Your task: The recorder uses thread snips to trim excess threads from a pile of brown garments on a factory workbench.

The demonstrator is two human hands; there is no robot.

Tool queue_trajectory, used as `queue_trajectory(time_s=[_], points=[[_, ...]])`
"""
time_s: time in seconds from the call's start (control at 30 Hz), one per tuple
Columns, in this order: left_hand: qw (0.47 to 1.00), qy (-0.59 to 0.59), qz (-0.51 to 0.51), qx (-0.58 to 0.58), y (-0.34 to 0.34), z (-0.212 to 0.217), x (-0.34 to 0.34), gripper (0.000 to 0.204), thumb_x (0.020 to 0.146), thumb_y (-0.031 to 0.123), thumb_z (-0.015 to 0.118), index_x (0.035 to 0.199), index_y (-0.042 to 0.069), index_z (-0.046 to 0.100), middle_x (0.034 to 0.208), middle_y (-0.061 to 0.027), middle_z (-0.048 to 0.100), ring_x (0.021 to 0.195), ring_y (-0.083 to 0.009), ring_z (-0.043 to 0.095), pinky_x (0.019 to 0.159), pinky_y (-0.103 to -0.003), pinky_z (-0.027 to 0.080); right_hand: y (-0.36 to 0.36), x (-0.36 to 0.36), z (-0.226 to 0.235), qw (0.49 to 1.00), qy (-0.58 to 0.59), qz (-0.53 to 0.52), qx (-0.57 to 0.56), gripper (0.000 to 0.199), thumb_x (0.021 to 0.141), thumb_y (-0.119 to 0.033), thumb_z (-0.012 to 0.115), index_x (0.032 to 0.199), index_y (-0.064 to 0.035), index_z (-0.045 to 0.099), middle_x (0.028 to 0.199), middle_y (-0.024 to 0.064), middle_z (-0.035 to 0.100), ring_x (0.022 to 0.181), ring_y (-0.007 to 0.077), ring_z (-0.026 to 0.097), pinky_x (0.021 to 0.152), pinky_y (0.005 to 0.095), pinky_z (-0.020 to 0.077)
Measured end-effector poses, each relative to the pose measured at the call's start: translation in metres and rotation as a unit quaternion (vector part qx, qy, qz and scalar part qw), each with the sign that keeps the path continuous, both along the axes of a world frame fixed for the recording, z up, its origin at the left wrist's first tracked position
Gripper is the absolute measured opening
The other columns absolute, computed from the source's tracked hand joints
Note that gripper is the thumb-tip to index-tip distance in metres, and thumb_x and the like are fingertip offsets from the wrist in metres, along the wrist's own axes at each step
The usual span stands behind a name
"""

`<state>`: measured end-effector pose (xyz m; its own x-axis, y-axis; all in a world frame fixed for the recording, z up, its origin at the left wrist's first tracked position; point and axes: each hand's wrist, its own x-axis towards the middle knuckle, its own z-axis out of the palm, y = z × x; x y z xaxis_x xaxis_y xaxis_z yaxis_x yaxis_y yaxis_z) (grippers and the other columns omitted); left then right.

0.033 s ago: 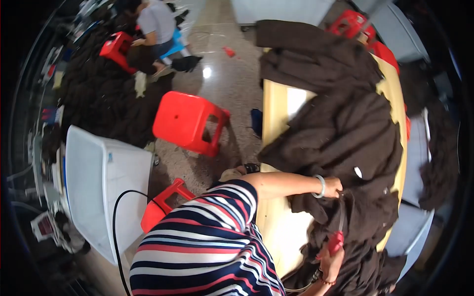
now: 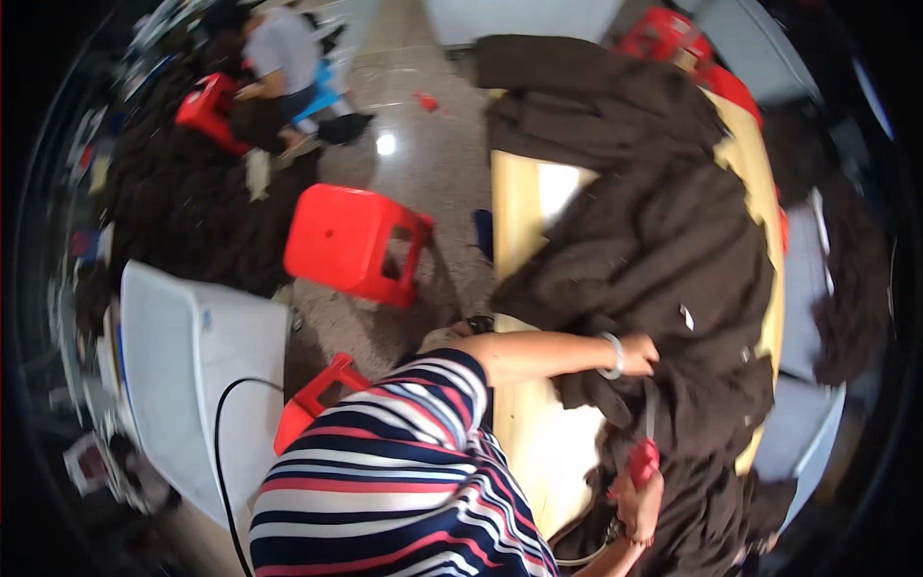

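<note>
Dark brown fabric garments (image 2: pixel 663 250) lie heaped along a pale yellow table (image 2: pixel 548 452). My left hand (image 2: pixel 636 355), with a pale bangle at the wrist, is closed in a pinch on the brown cloth. Below it, my right hand (image 2: pixel 636 508) grips a red-handled tool (image 2: pixel 642 462) with a narrow metal tip. That tip points up toward my left hand and lies over the fabric. A thin cord or hose runs near my right wrist. A small white tag (image 2: pixel 686 317) shows on the cloth beyond my left hand.
Left of the table stand a red stool (image 2: pixel 336 236), another red stool (image 2: pixel 322 399) and a white bin (image 2: pixel 207 337). A black cable curves beside the bin. At the far left a person (image 2: pixel 279 62) sits by a large pile of dark cloth (image 2: pixel 183 202).
The whole view has shifted slightly, so most things sit a little further left. The metal tip stands slightly more upright; both hands keep their holds.
</note>
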<state>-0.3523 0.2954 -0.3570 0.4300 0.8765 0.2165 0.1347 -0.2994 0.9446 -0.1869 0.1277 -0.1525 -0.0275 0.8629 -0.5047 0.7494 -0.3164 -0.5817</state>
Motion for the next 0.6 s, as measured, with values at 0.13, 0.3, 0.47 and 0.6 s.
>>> queue_trajectory(time_s=[0.13,0.3,0.47,0.6], points=[[0.988,0.043,0.039,-0.145,-0.017,0.013,-0.054,0.030,0.081,0.031,0.067,0.090,0.002,0.070,0.085,-0.0219,0.066,0.080,-0.0339,0.069,0.069,-0.040,0.052,0.004,-0.033,0.008,0.982,-0.171,0.048,0.056,0.025,0.081,-0.019,0.066,0.103,-0.0056,0.064,0.084,0.0252,0.066,0.083,0.0450,0.063,0.070,0.0492,0.0513],[0.957,0.022,0.003,-0.290,-0.030,0.011,-0.062,0.034,0.087,0.029,0.066,0.100,-0.002,0.067,0.088,-0.0215,0.069,0.086,-0.0299,0.069,0.073,-0.039,0.051,-0.027,-0.029,0.004,0.996,-0.064,0.054,-0.007,0.034,0.082,-0.018,0.066,0.114,-0.0073,0.063,0.085,0.0243,0.066,0.083,0.0424,0.065,0.074,0.0452,0.0518],[0.966,0.072,-0.072,-0.236,-0.057,0.021,-0.056,0.037,0.089,0.032,0.065,0.098,-0.004,0.066,0.085,-0.0220,0.069,0.081,-0.0224,0.068,0.075,-0.037,0.050,-0.042,-0.012,-0.004,0.986,-0.151,-0.030,0.058,0.032,0.082,-0.017,0.065,0.112,-0.0057,0.059,0.081,0.0256,0.065,0.080,0.0427,0.064,0.071,0.0488,0.0514],[0.940,0.063,-0.067,-0.330,-0.055,0.037,-0.035,0.033,0.091,0.033,0.066,0.086,0.001,0.066,0.065,-0.0014,0.058,0.064,-0.0058,0.048,0.055,-0.030,0.042,-0.058,-0.012,-0.001,0.991,-0.119,0.050,0.038,0.031,0.081,-0.020,0.066,0.108,-0.0052,0.060,0.076,0.0247,0.064,0.076,0.0430,0.064,0.070,0.0484,0.0509]])
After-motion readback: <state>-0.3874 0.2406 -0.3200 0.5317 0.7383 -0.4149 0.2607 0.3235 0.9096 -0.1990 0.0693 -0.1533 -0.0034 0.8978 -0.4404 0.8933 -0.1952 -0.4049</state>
